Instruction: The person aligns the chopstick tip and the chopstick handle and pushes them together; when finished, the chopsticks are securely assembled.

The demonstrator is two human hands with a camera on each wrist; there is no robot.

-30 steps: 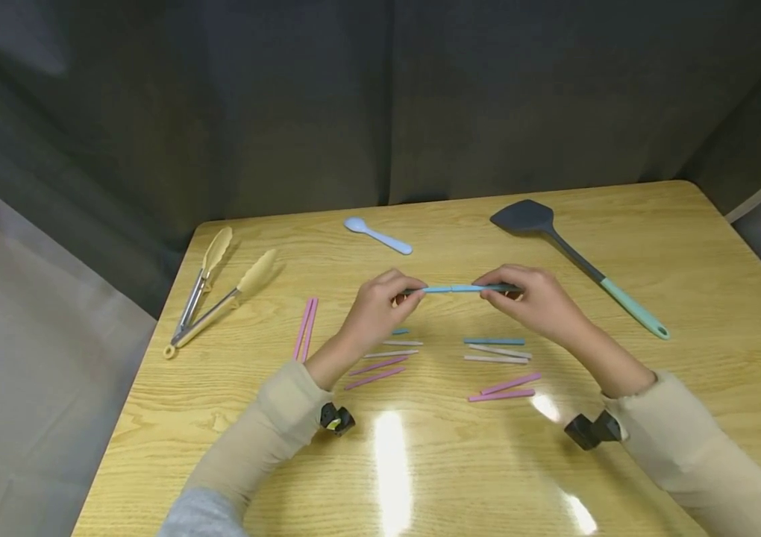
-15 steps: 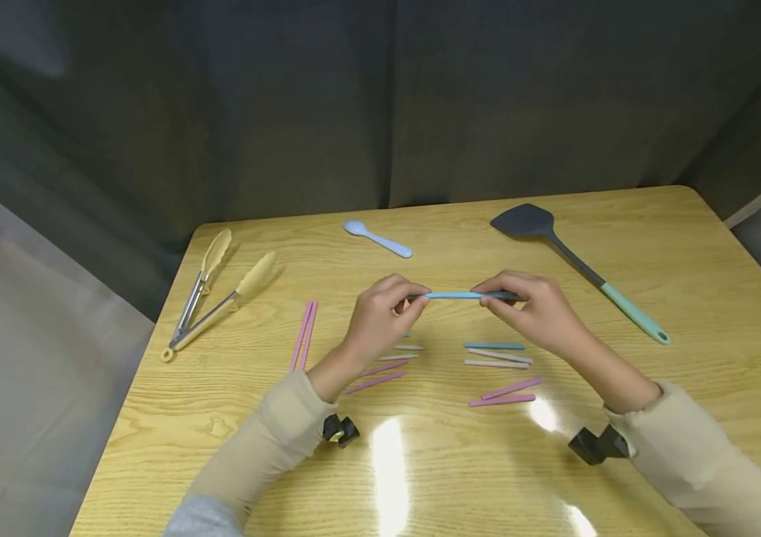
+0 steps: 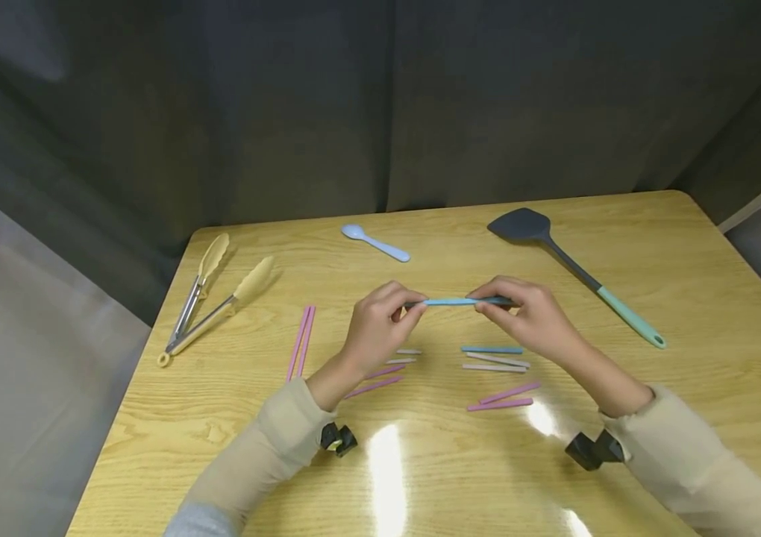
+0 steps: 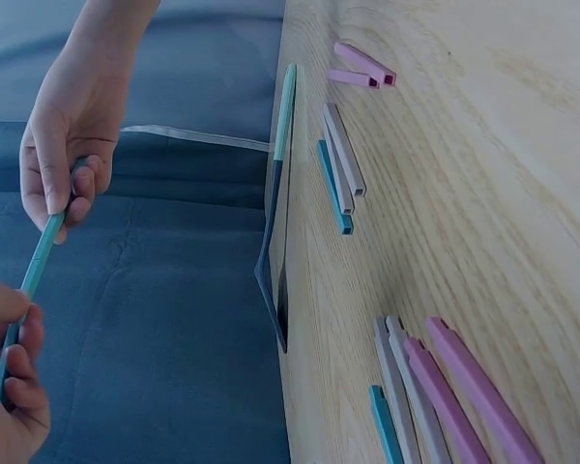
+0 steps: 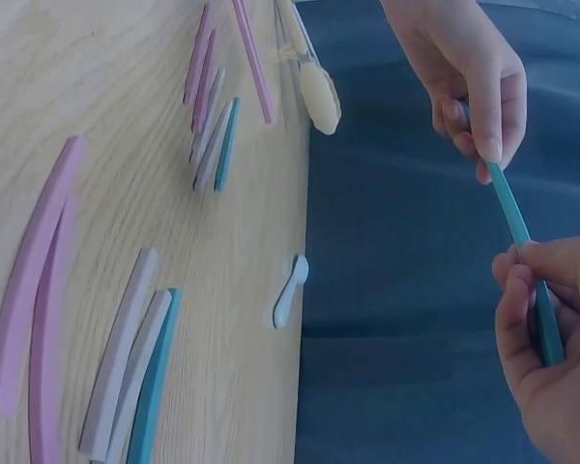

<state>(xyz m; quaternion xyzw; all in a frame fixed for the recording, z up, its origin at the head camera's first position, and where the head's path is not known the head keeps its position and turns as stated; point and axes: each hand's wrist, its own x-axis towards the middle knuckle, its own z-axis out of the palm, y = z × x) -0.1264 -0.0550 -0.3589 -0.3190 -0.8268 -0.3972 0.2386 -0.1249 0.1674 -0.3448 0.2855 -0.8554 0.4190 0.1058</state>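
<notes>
A thin blue chopstick [image 3: 450, 302] made of two halves is held level above the table between both hands. My left hand [image 3: 380, 328] pinches its left part with thumb and fingers. My right hand [image 3: 535, 317] grips the right part the same way. In the left wrist view the chopstick [image 4: 41, 253] runs unbroken from one hand to the other, with a faint seam. Below the right hand lie a blue half [image 3: 491, 349], two white halves [image 3: 496, 368] and two pink halves [image 3: 500, 406]. White, pink [image 3: 377, 386] and blue [image 4: 385, 425] tapered halves lie below the left hand, partly hidden by it in the head view.
Two long pink chopsticks [image 3: 300, 343] lie side by side on the left. Beyond them are cream-tipped tongs [image 3: 213, 309], spread apart. A pale blue spoon [image 3: 377, 244] rests near the back edge, and a dark turner [image 3: 575, 268] with a green handle lies at right.
The two blue halves showed a visible gap or step between them; now they form one straight line. The hands have drawn slightly closer together.
</notes>
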